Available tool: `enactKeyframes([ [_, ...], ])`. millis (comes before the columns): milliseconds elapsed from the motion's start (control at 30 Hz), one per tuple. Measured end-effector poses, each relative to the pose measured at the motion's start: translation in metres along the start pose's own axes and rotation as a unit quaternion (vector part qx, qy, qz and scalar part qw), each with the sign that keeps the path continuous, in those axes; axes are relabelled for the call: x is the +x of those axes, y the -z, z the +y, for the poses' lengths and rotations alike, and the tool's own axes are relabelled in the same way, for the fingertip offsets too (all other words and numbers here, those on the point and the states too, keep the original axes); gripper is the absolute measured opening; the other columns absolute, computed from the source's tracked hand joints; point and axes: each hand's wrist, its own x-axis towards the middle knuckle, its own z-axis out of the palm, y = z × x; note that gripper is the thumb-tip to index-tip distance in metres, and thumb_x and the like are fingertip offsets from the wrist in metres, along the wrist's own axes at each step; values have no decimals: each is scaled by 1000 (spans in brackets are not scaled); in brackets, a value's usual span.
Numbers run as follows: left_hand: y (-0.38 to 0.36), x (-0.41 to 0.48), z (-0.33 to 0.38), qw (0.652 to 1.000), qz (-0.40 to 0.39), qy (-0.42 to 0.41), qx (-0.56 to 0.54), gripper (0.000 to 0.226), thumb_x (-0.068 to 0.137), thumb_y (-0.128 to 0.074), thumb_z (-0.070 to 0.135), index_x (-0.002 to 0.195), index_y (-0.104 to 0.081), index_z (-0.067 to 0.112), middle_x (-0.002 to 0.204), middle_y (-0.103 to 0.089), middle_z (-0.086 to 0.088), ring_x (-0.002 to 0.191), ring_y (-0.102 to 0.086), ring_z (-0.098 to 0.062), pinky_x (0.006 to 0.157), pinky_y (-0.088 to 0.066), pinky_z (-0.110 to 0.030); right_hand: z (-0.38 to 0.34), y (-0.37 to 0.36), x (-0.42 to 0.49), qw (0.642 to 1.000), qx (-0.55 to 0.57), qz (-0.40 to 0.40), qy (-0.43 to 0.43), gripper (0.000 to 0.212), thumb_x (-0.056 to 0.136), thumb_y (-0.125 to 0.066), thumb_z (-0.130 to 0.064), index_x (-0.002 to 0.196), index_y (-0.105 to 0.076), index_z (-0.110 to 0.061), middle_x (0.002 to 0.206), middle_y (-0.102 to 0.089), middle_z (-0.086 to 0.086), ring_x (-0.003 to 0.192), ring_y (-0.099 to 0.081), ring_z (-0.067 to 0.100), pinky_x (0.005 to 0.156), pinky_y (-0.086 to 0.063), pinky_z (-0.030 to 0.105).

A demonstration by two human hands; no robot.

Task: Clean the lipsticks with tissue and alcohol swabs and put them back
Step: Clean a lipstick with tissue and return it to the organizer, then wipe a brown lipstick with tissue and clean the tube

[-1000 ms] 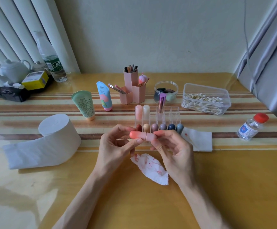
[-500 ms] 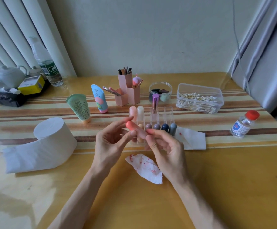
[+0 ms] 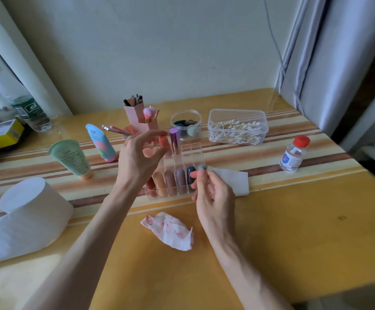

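**Coral lipstick going back in; the others I am not able to judge**

One tissue roll [image 3: 32, 211] is lying well out to the left of my left hand [image 3: 137, 162]. One swab box [image 3: 238, 128] is sitting beyond my right hand [image 3: 213, 195]. One clear organizer [image 3: 191, 151] is standing just beyond and between both hands.

Two loose tissues are lying near my right hand. The red-smeared tissue [image 3: 168, 231] is just on my side of it, and the clean folded tissue [image 3: 231, 180] is just to its right. One alcohol bottle [image 3: 293, 153], cap on, is standing well off to the right.

I am pinching the coral lipstick [image 3: 163, 142] in my raised left fingertips, over the organizer's rear row beside one purple tube [image 3: 174, 139]. Something pale is showing behind my fingers, too hidden to count.

Six front-row lipsticks [image 3: 170, 182] are standing just left of my right hand. Its fingers are curling loosely at that row's end, and I cannot tell whether they are gripping anything.

Going by the smears, I am judging the coral one wiped and ready to slot in. Which of the others are clean is not showing.
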Motion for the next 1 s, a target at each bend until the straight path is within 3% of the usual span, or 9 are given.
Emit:
enactKeyframes([
  [167,-7,0,-7,999,-26,-3,31,28,86,-83,31,114,-78,30,104,-75,10,97,-65,-14,85,-56,-47,2,-2,0,1000,-4,5,3,36,106,-47,-50,98,-73,-27,82,-72,-9,77,-71,16,70,-61,46],
  [367,-5,8,-10,995,-68,2,73,38,80,-86,37,117,-75,33,114,-72,7,111,-61,-22,93,-53,-49,4,-2,-1,1000,-20,6,22,32,109,-49,-44,100,-73,-25,84,-72,-10,80,-69,12,62,-58,30],
  [500,-8,18,4,997,-68,22,43,53,77,-81,56,120,-75,26,118,-74,3,111,-63,-20,93,-54,-49,3,-2,-1,999,-36,2,18,27,110,-51,-39,98,-72,-28,87,-72,-11,82,-68,8,67,-58,29],
  [600,-11,22,16,997,-48,-4,67,49,82,-73,63,113,-77,26,116,-75,4,110,-66,-23,95,-53,-55,3,-1,-1,999,-49,4,21,24,110,-52,-36,96,-70,-28,87,-73,-10,83,-68,8,69,-58,32],
  [667,-8,24,24,998,-34,-15,51,41,85,-76,55,111,-77,23,112,-73,9,106,-66,-18,95,-54,-45,2,-1,-1,999,-44,7,21,22,109,-55,-34,96,-71,-25,87,-73,-10,82,-67,8,70,-58,32],
  [733,2,22,33,1000,-16,-17,4,35,87,-79,44,112,-78,19,108,-68,16,98,-63,-4,86,-48,-16,0,-2,-2,999,-33,14,29,17,106,-61,-30,98,-73,-22,86,-72,-11,82,-67,8,69,-58,31],
  [767,8,19,37,1000,-7,-19,-17,32,88,-80,42,111,-78,20,108,-69,18,92,-62,4,80,-43,-9,-1,-2,-2,999,-30,19,37,14,105,-64,-28,98,-74,-21,86,-72,-12,81,-67,9,68,-58,29],
  [867,28,3,48,998,5,-34,-61,22,90,-79,38,104,-78,20,95,-75,12,76,-60,10,68,-38,-7,-5,0,-3,997,-16,23,67,6,99,-73,-23,102,-74,-18,88,-72,-14,81,-67,9,67,-56,23],
  [1000,49,-33,54,992,-32,-20,-119,14,89,-79,31,100,-79,22,81,-74,18,68,-60,7,64,-39,-7,-18,-2,-5,991,7,-21,135,33,95,-76,-41,119,-69,-19,96,-67,-9,82,-64,17,68,-49,17],
])
